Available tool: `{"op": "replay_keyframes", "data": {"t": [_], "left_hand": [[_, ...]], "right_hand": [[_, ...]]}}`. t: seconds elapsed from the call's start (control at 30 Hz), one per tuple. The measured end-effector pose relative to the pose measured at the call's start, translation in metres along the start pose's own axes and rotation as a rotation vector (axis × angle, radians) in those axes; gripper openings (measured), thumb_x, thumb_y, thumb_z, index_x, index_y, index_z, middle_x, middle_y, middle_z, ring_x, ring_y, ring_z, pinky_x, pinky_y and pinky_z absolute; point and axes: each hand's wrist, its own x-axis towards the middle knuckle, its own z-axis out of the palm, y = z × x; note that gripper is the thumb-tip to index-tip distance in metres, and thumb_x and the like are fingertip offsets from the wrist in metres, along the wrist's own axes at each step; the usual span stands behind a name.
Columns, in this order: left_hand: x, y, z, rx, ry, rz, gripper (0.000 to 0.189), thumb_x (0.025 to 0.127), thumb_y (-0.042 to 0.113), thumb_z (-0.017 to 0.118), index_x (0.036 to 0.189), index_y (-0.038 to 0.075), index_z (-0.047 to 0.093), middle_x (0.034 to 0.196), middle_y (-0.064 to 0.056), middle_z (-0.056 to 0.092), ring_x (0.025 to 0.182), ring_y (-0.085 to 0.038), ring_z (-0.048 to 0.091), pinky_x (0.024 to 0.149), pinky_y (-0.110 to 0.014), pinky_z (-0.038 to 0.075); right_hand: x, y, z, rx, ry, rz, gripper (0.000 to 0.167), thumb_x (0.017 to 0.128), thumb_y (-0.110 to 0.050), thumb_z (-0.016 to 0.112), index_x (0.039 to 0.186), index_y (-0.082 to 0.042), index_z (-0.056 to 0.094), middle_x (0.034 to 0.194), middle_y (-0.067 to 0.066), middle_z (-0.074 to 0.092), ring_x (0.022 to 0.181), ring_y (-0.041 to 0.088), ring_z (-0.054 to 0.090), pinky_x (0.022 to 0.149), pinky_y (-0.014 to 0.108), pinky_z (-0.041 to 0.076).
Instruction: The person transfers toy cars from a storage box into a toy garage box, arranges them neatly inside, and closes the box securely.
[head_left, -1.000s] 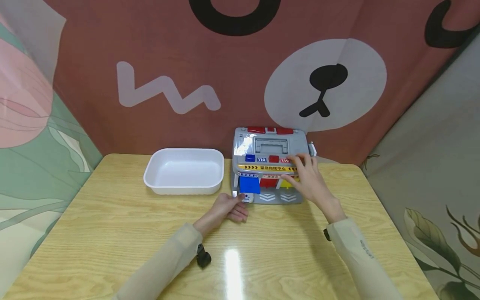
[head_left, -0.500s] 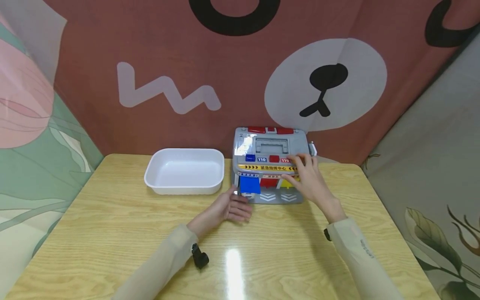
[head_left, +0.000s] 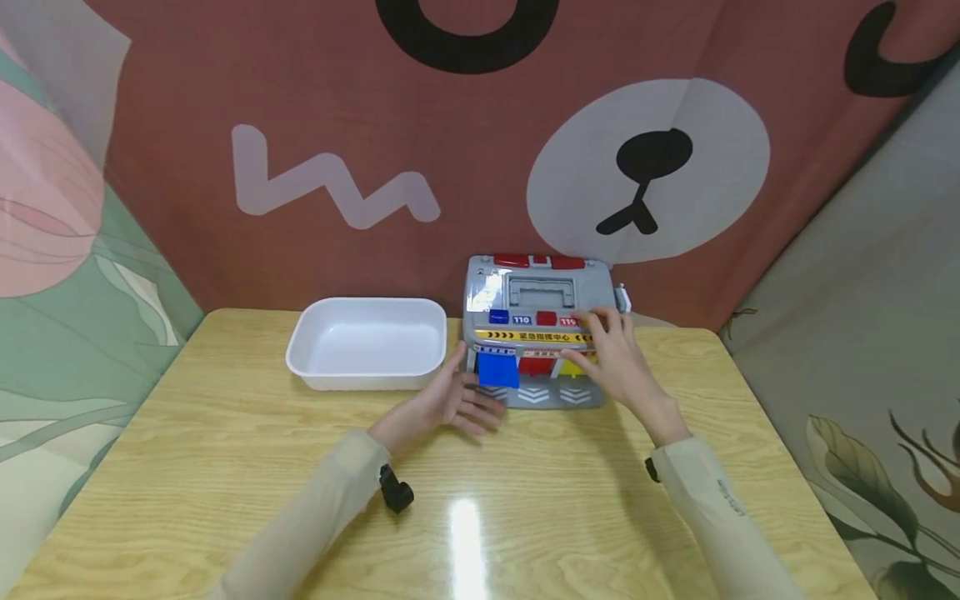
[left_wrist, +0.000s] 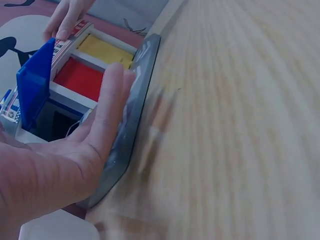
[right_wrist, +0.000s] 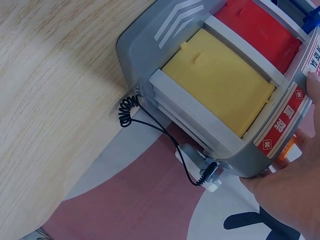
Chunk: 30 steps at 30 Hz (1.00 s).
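A grey toy emergency station (head_left: pixel 536 337) with a yellow label strip stands at the back of the table. Its blue door (left_wrist: pixel 36 82) is swung up over a dark bay, while the red door (left_wrist: pixel 79 79) and yellow door (right_wrist: pixel 220 80) are down. My left hand (head_left: pixel 453 400) is at the station's front left corner, fingers spread and holding nothing, right before the blue door's bay. With my right hand (head_left: pixel 621 362) I grip the station's front right roof edge, thumb at the front and fingers over the top.
Left of the station is a white plastic tub (head_left: pixel 367 383). A small white handset (head_left: pixel 623 298) hangs on the station's right side, with a black coiled cord (right_wrist: pixel 129 112). Behind the wooden table (head_left: pixel 570 517) hangs a printed curtain (head_left: pixel 337 100).
My left hand has drawn back slightly from the blue door's bay and its fingers have spread. The small white toy car at that bay no longer shows in the head view. My right hand stays put.
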Motion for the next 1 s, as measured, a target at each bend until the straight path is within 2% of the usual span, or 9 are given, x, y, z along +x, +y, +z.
{"op": "replay_keyframes", "data": {"t": [0.17, 0.3, 0.57, 0.8, 1.0], "left_hand": [[0.001, 0.011, 0.0, 0.015, 0.0, -0.026, 0.103, 0.086, 0.081, 0.019, 0.143, -0.003, 0.033, 0.131, -0.034, 0.051, 0.113, -0.049, 0.055, 0.088, -0.057, 0.049], [0.001, 0.017, -0.002, 0.039, -0.003, -0.045, 0.101, 0.086, 0.081, 0.02, 0.144, -0.001, 0.033, 0.13, -0.034, 0.051, 0.116, -0.051, 0.051, 0.088, -0.056, 0.049], [0.001, 0.016, -0.005, 0.047, -0.016, -0.045, 0.1, 0.087, 0.08, 0.019, 0.146, 0.0, 0.03, 0.131, -0.034, 0.05, 0.116, -0.051, 0.051, 0.088, -0.056, 0.049], [-0.002, 0.02, -0.005, 0.097, -0.012, -0.051, 0.1, 0.088, 0.078, 0.018, 0.145, -0.003, 0.029, 0.128, -0.034, 0.052, 0.112, -0.05, 0.055, 0.085, -0.053, 0.052], [-0.001, 0.021, -0.006, 0.123, -0.009, -0.062, 0.099, 0.089, 0.078, 0.018, 0.144, -0.003, 0.031, 0.127, -0.034, 0.053, 0.111, -0.048, 0.057, 0.086, -0.052, 0.052]], "right_hand": [[0.001, 0.0, 0.001, 0.009, -0.006, 0.008, 0.066, 0.089, -0.042, 0.067, 0.142, -0.013, 0.04, 0.14, 0.019, 0.031, 0.125, 0.038, 0.024, 0.095, 0.057, 0.04], [0.001, 0.0, 0.001, 0.013, -0.005, 0.008, 0.066, 0.089, -0.041, 0.068, 0.142, -0.013, 0.04, 0.14, 0.019, 0.031, 0.125, 0.038, 0.025, 0.095, 0.057, 0.041], [0.001, -0.001, 0.002, 0.009, -0.003, 0.004, 0.066, 0.089, -0.042, 0.067, 0.142, -0.013, 0.04, 0.139, 0.019, 0.032, 0.124, 0.038, 0.025, 0.094, 0.056, 0.041], [0.001, 0.0, 0.002, 0.003, 0.011, -0.015, 0.065, 0.09, -0.041, 0.067, 0.142, -0.012, 0.041, 0.139, 0.02, 0.032, 0.122, 0.038, 0.026, 0.093, 0.056, 0.041], [0.0, -0.001, 0.001, -0.002, 0.006, 0.003, 0.066, 0.089, -0.041, 0.068, 0.142, -0.012, 0.041, 0.139, 0.02, 0.032, 0.123, 0.038, 0.026, 0.094, 0.057, 0.041]]}}
